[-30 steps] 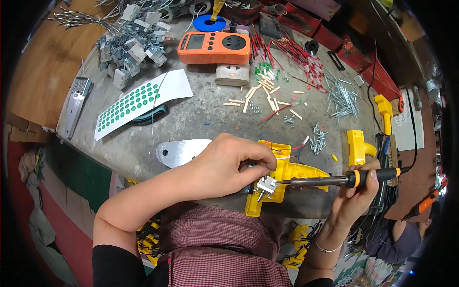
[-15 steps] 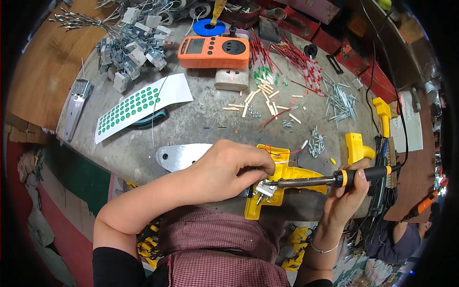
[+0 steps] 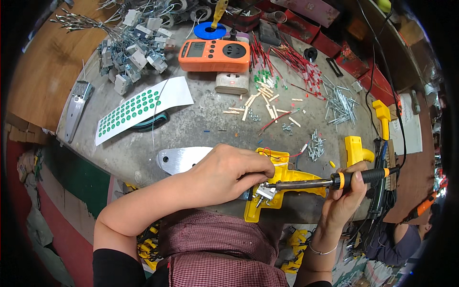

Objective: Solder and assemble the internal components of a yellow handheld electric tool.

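In my right hand (image 3: pixel 348 189) is a soldering iron (image 3: pixel 306 183) with a black and orange handle. Its tip meets a small white and metal switch (image 3: pixel 266 193) seated in a yellow plastic housing half (image 3: pixel 301 174). My left hand (image 3: pixel 234 170) is closed in a pinch just above the switch; its fingertips hide what they hold. Close to those fingers a short white wire (image 3: pixel 281 164) crosses the housing, and a thin red wire (image 3: pixel 289 156) runs off its far side. Partly under my left hand lies a flat silver metal plate (image 3: pixel 181 159).
Screws (image 3: pixel 316 146), long nails (image 3: pixel 340 103) and red-wired lamps (image 3: pixel 301 67) lie to the right. An orange meter (image 3: pixel 214 56) stands at the back, left of it a pile of metal-and-white parts (image 3: pixel 136 55). A green-dotted sticker sheet (image 3: pixel 143 107) lies left. Another yellow housing (image 3: pixel 354 149) sits right.
The soldering iron's tip has shifted very slightly and stays at the switch. Both hands keep their hold, and the whole view has tilted a little.
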Motion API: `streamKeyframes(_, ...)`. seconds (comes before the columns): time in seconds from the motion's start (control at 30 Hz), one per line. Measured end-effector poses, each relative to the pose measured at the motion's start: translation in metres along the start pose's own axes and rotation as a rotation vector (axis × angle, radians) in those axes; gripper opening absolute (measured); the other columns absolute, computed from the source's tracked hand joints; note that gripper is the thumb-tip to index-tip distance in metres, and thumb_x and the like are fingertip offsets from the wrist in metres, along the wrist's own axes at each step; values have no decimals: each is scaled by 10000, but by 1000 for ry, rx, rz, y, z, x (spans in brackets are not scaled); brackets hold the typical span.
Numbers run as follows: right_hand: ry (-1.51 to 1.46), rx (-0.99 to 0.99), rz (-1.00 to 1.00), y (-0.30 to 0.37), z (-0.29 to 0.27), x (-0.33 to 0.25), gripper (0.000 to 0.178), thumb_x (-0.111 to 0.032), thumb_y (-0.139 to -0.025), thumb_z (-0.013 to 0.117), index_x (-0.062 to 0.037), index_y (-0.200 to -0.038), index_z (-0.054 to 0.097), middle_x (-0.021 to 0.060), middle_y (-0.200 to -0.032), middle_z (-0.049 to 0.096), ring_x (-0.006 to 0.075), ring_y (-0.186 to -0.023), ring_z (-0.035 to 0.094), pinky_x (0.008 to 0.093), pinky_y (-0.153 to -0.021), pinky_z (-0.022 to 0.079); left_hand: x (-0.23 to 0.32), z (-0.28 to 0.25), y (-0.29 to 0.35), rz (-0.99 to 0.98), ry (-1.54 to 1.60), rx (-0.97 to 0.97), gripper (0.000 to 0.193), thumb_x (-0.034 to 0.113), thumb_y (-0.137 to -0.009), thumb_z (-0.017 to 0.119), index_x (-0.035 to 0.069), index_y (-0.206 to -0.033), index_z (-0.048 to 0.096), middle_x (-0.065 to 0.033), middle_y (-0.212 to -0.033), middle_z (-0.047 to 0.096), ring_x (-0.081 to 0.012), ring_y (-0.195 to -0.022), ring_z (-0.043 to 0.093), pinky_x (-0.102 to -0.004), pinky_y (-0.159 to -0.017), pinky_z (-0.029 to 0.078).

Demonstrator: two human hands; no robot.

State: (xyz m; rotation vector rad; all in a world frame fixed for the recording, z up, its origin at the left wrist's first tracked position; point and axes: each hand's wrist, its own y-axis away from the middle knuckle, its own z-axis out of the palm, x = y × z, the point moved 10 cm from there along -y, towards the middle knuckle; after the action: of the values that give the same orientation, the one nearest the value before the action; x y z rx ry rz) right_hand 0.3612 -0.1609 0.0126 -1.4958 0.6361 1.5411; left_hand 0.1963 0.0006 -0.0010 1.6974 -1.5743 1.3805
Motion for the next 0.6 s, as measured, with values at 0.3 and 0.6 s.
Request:
streamKeyframes(0.3,-87,82,-46,-6,-16,-5,247,-254,-921,545,-45,-827,453,16,-612,417,37,-428,330,184,-419,273,5,-2,0,28,-35,15,130,43,-814,692,46,-944,700,-96,-863,701,-253,-749,687,-325,-662,538)
streamKeyframes(0.6,-168,57,-16,-10,-20,4,228,-216,-946,502,-51,-801,441,-14,-580,354,32,-433,300,183,-439,272,6,-3,1,47,-37,36,121,49,-815,698,56,-936,704,-81,-851,704,-239,-726,686,-316,-641,534)
